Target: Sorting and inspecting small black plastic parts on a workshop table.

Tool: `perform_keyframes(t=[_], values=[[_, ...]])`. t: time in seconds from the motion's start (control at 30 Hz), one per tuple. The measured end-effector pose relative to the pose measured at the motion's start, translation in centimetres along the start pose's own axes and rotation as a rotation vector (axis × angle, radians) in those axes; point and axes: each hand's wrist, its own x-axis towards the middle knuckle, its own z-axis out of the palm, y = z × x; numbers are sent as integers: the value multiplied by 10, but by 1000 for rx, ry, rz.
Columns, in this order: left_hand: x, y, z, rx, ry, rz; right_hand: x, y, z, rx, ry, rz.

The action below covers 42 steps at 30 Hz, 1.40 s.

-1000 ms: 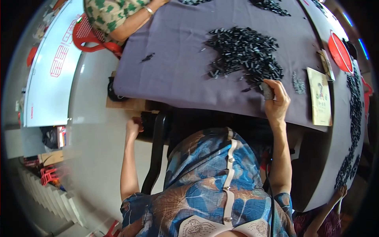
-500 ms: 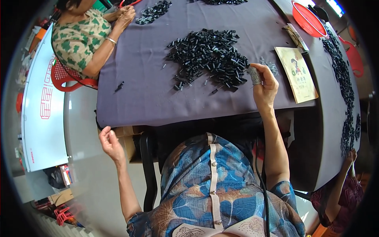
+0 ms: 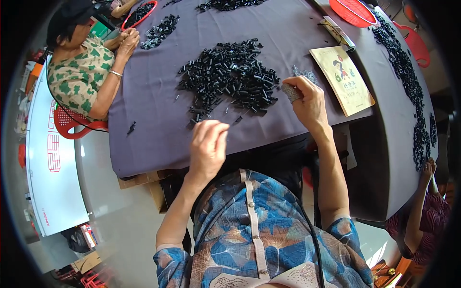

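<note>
My left hand hovers over the near edge of the table, just below a heap of small black tube-shaped pieces. Its fingers are bent and drawn together, and I cannot see anything between them. To the right of the heap is my right hand, fingers curled in toward the thumb, which wears a grey wrap. Whatever those fingertips may pinch is too small to make out. A little pile of clear pieces lies just beyond this hand.
A yellowish booklet lies to the right, with a red basket farther back. A co-worker sits at the left, handling pieces beside another pile. More black pieces line the right-hand table, where another person's hands reach in.
My left hand has come from beyond the table's left corner, rightward and up to the front of the black heap. My right hand stays beside the heap. The whole view has shifted somewhat.
</note>
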Motion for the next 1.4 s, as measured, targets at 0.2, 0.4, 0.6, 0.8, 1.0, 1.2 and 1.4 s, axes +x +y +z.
perform_keyframes(t=[0.2,0.4,0.6,0.8,1.0,1.2,1.4], values=[[30,19,47,92,-60,101,-2,17,-4,-37,56,77],[31,10,55,233,-73,27,-2,27,-8,-68,61,126],[27,5,54,204,-40,46,-2,34,-15,-152,83,156],[38,16,68,199,-64,141,-7,58,-18,-201,125,246],[37,13,79,259,-71,131,-10,60,-8,-416,32,82],[35,9,79,289,-81,119,-9,44,-5,-420,-60,129],[30,5,73,282,-58,93,-10,59,-9,-408,72,73]])
